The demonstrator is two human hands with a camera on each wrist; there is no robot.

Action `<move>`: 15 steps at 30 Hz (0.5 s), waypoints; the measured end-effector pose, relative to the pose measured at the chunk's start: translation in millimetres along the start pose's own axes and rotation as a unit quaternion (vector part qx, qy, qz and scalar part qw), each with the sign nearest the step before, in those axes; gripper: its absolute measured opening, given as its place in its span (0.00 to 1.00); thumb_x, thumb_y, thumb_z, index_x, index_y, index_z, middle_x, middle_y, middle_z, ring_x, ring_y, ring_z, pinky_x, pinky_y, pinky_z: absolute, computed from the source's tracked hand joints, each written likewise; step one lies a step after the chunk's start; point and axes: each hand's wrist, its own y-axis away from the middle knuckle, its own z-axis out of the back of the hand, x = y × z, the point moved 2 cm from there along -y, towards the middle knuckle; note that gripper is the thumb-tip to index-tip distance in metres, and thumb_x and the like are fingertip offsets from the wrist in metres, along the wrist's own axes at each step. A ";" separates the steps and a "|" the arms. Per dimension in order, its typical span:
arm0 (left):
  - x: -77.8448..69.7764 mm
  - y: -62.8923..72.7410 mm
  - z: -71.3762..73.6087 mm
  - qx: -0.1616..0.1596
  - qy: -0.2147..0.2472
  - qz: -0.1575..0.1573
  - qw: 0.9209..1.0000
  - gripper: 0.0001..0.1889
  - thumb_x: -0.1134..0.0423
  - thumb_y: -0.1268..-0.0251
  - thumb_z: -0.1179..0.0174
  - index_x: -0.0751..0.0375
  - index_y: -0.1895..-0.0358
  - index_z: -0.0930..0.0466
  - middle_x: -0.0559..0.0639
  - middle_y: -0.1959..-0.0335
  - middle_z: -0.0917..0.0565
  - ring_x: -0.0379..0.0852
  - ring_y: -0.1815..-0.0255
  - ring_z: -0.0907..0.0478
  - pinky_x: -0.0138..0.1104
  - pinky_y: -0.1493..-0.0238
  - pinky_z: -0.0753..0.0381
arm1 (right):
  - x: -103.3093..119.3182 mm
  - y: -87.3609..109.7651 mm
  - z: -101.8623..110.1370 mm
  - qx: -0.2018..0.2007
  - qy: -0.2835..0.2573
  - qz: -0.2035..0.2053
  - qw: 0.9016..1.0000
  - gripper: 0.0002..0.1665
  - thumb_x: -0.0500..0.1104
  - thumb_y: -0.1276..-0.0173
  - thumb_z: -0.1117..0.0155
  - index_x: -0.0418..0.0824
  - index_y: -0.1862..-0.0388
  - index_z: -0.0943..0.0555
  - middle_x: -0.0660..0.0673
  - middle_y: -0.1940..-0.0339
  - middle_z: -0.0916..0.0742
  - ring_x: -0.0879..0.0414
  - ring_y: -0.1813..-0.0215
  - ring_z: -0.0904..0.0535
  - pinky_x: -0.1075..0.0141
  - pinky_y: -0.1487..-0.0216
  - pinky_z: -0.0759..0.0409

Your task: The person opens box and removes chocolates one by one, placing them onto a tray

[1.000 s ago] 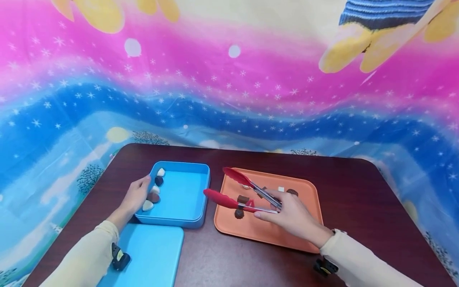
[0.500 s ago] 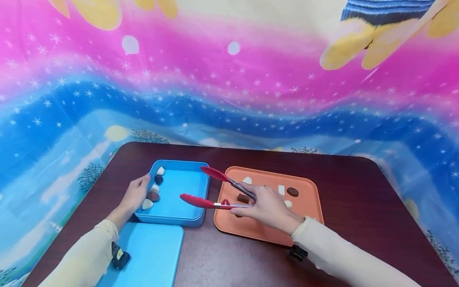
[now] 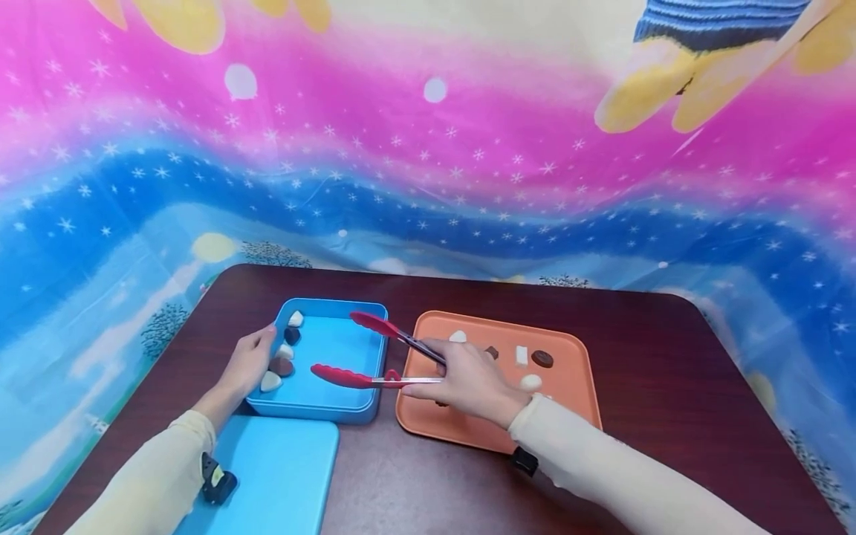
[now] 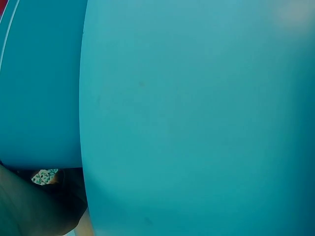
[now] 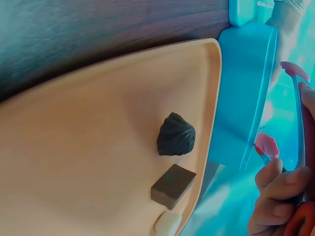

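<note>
In the head view my left hand (image 3: 250, 362) holds the left side of an uncovered blue box (image 3: 334, 411), fingertips at its rim. Several white and dark chocolates (image 3: 281, 366) line that wall inside. My right hand (image 3: 468, 377) grips metal tongs with red tips (image 3: 342, 376), which reach over the box. The tips stand wide apart, and nothing shows between them. Under the right hand and forearm lies an orange tray (image 3: 431, 425) bearing white and dark chocolates (image 3: 542, 359). The right wrist view shows a ridged dark chocolate (image 5: 176, 134) and a brown block (image 5: 173, 187) near the tray's edge.
A flat blue lid (image 3: 281, 468) lies on the dark brown table (image 3: 394, 483) in front of the box, under my left forearm; it fills much of the left wrist view. A colourful printed cloth (image 3: 374, 156) hangs behind the table.
My right hand has carried the spread tongs leftward from above the tray to over the box, uncovering more chocolates on the tray. The left hand has stayed at the box's side.
</note>
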 end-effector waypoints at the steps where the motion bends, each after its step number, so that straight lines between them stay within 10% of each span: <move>1: 0.6 0.0 0.8 0.000 -0.001 0.001 1.000 0.38 0.37 0.18 0.77 0.59 0.17 0.62 0.69 0.18 0.51 0.74 0.19 0.52 0.71 0.26 0.46 | 1.4 -1.7 -1.6 0.002 -0.003 0.000 1.000 0.42 0.73 0.47 0.27 0.56 0.38 0.20 0.53 0.87 0.25 0.58 0.85 0.27 0.65 0.84 0.31; 15: 0.6 -0.1 -0.5 -0.005 0.000 0.005 1.000 0.38 0.37 0.19 0.76 0.57 0.17 0.59 0.70 0.20 0.45 0.74 0.22 0.46 0.72 0.28 0.43 | 19.3 -19.5 -16.0 0.007 0.104 0.057 0.993 0.48 0.69 0.45 0.25 0.50 0.29 0.24 0.56 0.85 0.24 0.61 0.82 0.30 0.68 0.85 0.36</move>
